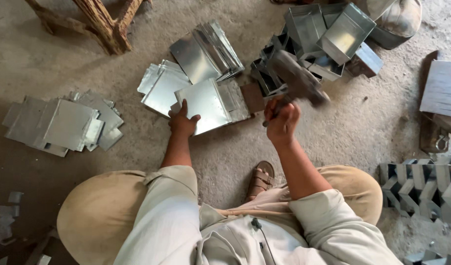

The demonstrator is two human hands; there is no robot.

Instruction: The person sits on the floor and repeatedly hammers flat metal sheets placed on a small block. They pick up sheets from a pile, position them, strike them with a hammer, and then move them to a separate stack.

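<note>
Hammer raised over sheet metal on the floor
Right hand grips a blurred hammer; left hand presses the metal sheet flat

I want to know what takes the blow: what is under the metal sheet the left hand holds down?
The metal sheet lies partly over a brown block and flat sheets. The left hand presses its near edge; the right hand raises a hammer. What lies under its middle is hidden.

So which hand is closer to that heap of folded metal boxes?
Right. The right hand, gripping a hammer, is just below the boxes; the left hand is farther left.
</note>
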